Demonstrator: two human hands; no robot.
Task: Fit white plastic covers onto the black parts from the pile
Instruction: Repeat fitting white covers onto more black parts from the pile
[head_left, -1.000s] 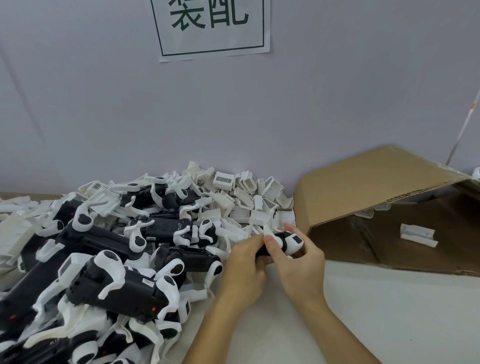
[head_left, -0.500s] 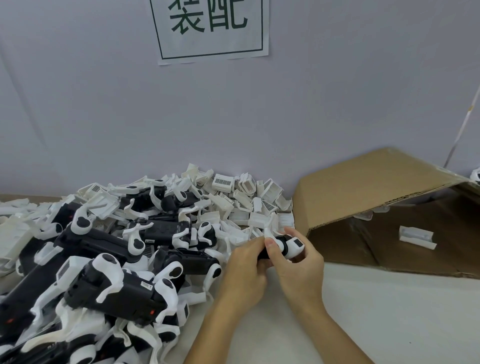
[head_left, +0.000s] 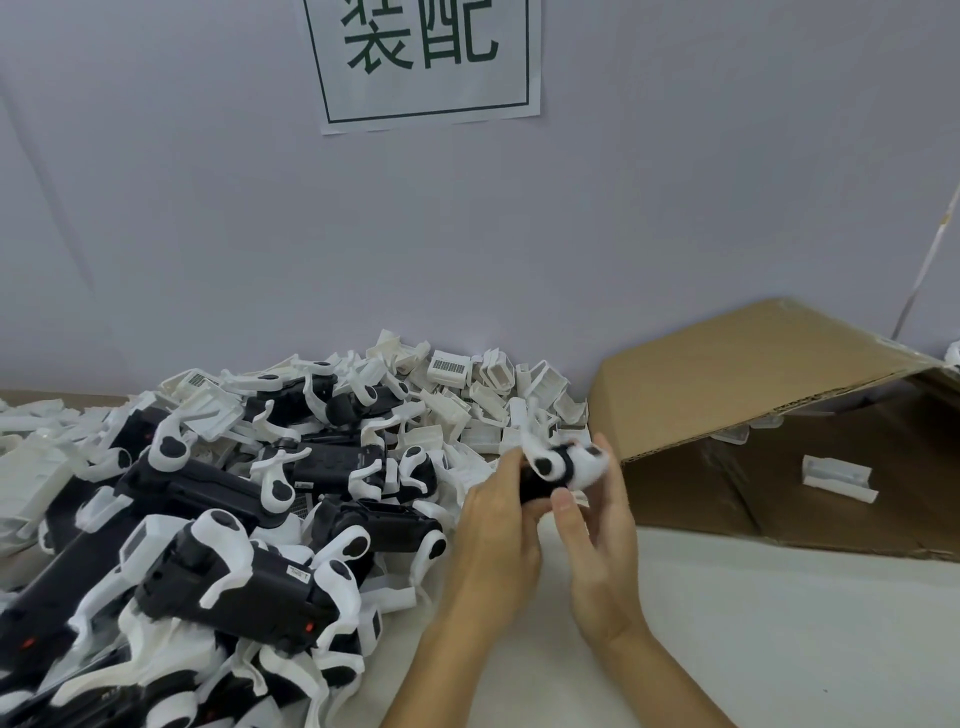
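1. The left hand (head_left: 496, 525) grips a black part (head_left: 532, 480) from below, probably to steady it just above the worktop (head_left: 727, 623).
2. The right hand (head_left: 597, 519) curls round the white cover (head_left: 582, 465) at the part's end, seemingly pressing it home.
3. The pile (head_left: 234, 519) lies just beside the hands, within easy reach.
4. A cardboard box (head_left: 753, 374) lies open on the right, a white piece (head_left: 836, 475) inside.
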